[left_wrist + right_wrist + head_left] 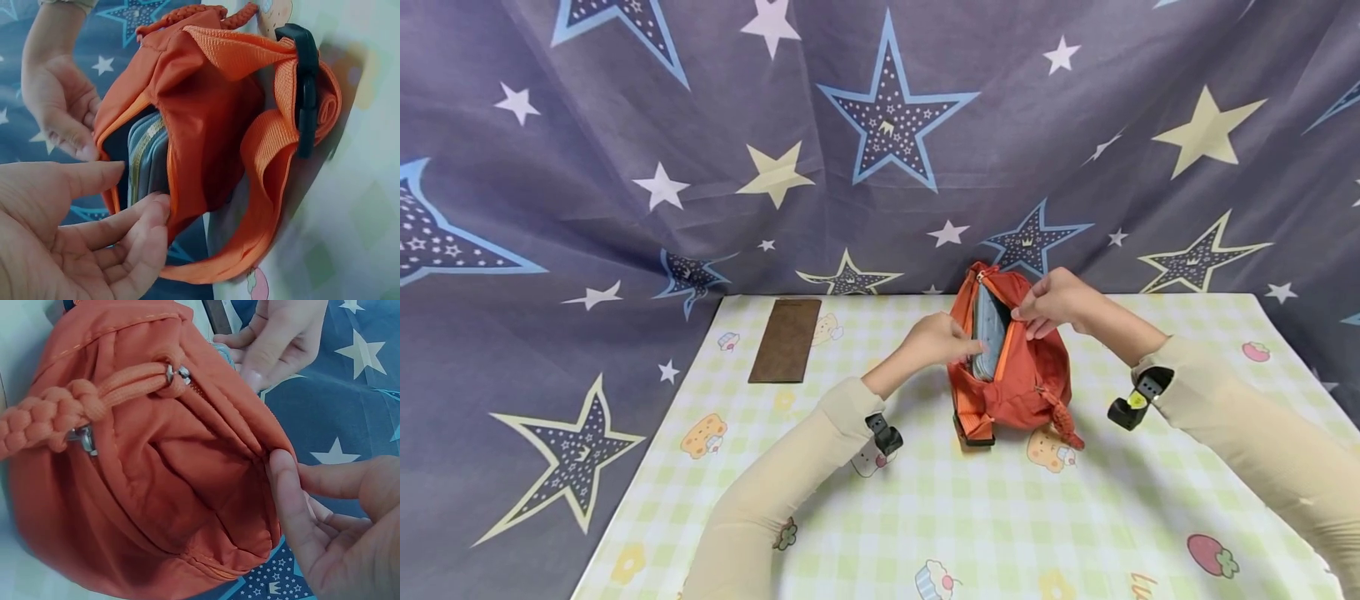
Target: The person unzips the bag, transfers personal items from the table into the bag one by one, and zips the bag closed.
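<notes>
An orange-red bag [1037, 367] stands on the table with its zipped mouth spread. Inside sits a grey-blue pouch [150, 153] with a gold-coloured zip along its edge. At the mouth, my left hand [936, 340] has its thumb and fingers parted around the pouch's near end, fingertips right at it. My right hand [1056, 302] pinches the far edge of the opening between thumb and fingers, holding the fabric outward. A braided cord pull [53, 415] hangs from the bag's front zip. The pouch's lower part is hidden inside the bag.
A flat brown rectangular item [785, 342] lies at the back left of the table [865, 533], on its checked cloth. The bag's orange strap [256, 181] with a black buckle [305, 94] rests beside it. A star-patterned curtain [700, 125] hangs behind the table.
</notes>
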The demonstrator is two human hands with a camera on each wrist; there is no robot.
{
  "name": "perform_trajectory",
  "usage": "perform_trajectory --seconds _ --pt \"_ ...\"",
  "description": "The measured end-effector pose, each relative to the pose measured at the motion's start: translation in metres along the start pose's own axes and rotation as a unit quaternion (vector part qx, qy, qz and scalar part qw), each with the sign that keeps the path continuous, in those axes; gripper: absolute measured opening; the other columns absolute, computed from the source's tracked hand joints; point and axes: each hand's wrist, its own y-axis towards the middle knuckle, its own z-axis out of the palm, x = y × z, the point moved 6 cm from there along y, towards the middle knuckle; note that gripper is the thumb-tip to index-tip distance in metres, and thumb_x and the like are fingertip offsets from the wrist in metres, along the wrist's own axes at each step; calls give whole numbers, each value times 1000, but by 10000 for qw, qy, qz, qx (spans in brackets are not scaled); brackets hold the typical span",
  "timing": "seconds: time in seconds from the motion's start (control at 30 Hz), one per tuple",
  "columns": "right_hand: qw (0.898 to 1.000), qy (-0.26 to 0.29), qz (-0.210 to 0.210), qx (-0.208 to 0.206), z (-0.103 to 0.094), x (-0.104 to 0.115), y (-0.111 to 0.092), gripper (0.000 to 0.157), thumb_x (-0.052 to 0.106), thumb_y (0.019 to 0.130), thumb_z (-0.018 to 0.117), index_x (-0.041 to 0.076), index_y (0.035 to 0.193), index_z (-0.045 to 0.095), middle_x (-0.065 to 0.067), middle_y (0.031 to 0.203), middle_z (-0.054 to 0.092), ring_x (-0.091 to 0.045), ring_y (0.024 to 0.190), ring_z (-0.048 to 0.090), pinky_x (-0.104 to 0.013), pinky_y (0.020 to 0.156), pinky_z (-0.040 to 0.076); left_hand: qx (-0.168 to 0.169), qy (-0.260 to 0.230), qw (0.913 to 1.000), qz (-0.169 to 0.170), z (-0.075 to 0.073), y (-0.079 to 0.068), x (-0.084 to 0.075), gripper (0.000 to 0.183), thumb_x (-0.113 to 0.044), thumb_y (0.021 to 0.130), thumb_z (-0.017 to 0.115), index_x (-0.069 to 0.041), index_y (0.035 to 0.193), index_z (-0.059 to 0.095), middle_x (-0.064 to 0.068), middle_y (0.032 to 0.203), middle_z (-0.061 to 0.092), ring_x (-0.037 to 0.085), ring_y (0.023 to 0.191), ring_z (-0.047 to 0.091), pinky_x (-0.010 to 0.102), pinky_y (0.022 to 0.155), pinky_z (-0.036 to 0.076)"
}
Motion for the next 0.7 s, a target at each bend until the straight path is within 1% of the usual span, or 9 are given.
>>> perform_trajectory --seconds 0.07,0.13,0.23,0.3,0.4,0.5,0.57,0.63,0.7 --pt "10000 13 -18 31 0 0 0 26 6 99 64 -15 113 68 -7 89 78 -14 68 73 -35 72 64 -261 -111 9996 -2 -8 -2 5 36 -41 96 69 -8 87 81 12 88 77 9 60 59 21 59 44" --pt "10000 24 -7 52 0 0 0 25 7 99 65 -15 112 68 -7 90 78 -14 69 73 -35 72 64 -546 -209 9983 -45 -20 -3 13 31 -39 96 69 -11 96 81 8 93 78 12 69 65 21 62 47" --pt "10000 -14 11 68 1 0 1 25 8 99 65 -14 111 68 -4 88 77 -14 69 73 -35 73 64 -998 -444 9937 -244 -42 -7 28 27 -35 96 69 -12 107 79 7 98 78 22 82 73 23 67 52" --pt "9999 -59 31 95 1 0 1 25 9 99 65 -13 111 68 -3 84 76 -14 69 73 -34 74 64 -1340 -677 9879 -389 -58 -12 42 27 -30 97 69 -9 112 76 10 99 78 28 88 75 27 69 55" --pt "9998 -79 72 151 2 -1 2 26 10 99 65 -13 112 67 -1 81 75 -13 69 73 -33 74 64 -2017 -809 9742 -613 -84 -19 63 32 -28 97 68 -7 121 72 12 100 77 30 90 75 33 75 57" --pt "9997 -44 116 213 3 -2 2 26 10 99 65 -13 112 67 -1 82 76 -14 70 73 -34 75 64 -2763 -619 9556 -819 -108 -28 84 39 -26 96 66 -7 130 67 12 103 77 30 94 73 39 85 55" --pt "9996 -34 115 260 4 -2 2 27 11 100 65 -13 112 67 0 83 76 -14 70 73 -34 75 64 -3167 -336 9429 -973 -120 -35 99 43 -26 96 64 -7 134 63 12 105 77 31 97 72 43 91 54" --pt "9995 -62 107 291 5 -2 3 27 11 100 66 -12 112 67 -1 82 76 -14 71 73 -35 76 64 -3442 -141 9322 -1111 -129 -41 114 46 -24 97 61 -5 139 59 14 110 75 33 101 70 48 93 53" --pt "9994 -83 93 329 7 -1 3 27 12 100 66 -12 111 67 -1 81 76 -14 71 73 -35 76 64 -3571 92 9251 -1289 -133 -46 130 49 -23 99 59 -5 144 52 17 118 70 36 106 67 51 94 52"
